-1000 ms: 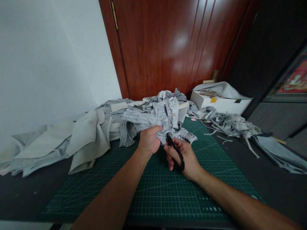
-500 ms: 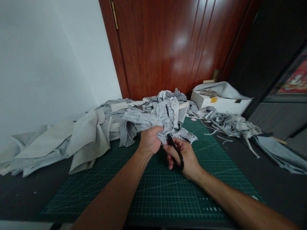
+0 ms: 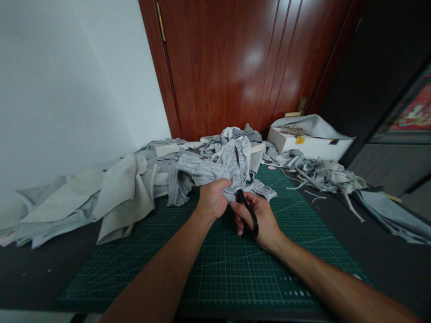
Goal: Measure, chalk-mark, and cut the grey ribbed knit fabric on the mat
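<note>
My left hand point(image 3: 213, 198) is closed on a bunched grey ribbed knit cloth point(image 3: 225, 169), thumb on top, a little above the green cutting mat point(image 3: 215, 273). My right hand point(image 3: 257, 217) has its fingers in the handles of black scissors point(image 3: 249, 210). One dark blade tip pokes out over the upper part of the cloth; the rest of the blades is hidden by the fabric. The cloth's left end hangs in a fold near the mat, and a ruffled strip of it spreads to the right, behind my right hand.
Pale fabric pieces point(image 3: 124, 188) lie piled at left, with more grey cloth point(image 3: 247, 132) heaped against the door. At right are a white box point(image 3: 310, 143), a tangle of fabric strips point(image 3: 323, 175) and folded grey fabric point(image 3: 393, 215). A small pink scrap point(image 3: 271, 168) rests on the mat.
Both hands have shifted slightly to the right with the cloth and scissors. The cloth's upper part has tilted a little, and the blade tip has moved slightly right.
</note>
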Tool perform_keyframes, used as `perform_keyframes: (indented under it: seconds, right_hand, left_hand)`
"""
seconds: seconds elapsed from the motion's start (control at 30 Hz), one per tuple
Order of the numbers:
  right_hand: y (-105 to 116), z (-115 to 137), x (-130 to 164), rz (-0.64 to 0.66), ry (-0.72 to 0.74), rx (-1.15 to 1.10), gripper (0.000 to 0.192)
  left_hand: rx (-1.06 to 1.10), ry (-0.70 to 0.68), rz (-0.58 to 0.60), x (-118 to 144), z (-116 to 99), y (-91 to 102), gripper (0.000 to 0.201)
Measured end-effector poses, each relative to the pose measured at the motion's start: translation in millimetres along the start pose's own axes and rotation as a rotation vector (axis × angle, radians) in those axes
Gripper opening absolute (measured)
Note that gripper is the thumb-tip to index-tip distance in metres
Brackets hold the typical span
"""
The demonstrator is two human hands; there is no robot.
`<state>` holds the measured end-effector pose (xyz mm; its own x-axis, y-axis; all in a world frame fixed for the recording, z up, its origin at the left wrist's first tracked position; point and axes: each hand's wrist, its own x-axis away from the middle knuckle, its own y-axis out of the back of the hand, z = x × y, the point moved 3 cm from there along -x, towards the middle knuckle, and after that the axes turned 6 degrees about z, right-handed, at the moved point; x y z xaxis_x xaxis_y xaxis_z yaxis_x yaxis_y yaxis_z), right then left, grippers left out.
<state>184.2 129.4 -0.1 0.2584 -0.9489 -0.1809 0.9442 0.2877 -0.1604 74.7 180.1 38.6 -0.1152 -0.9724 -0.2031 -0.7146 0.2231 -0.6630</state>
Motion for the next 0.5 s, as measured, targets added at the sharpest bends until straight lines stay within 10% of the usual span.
perform_keyframes:
  seconds: [0.5]
  right_hand:
    - [1.5, -5.2, -2.0, 0.011, -0.001, 0.017, 0.04]
  left_hand:
    - [0.126, -0.016, -0.081, -4.9, -2.8, 0.3, 0.055]
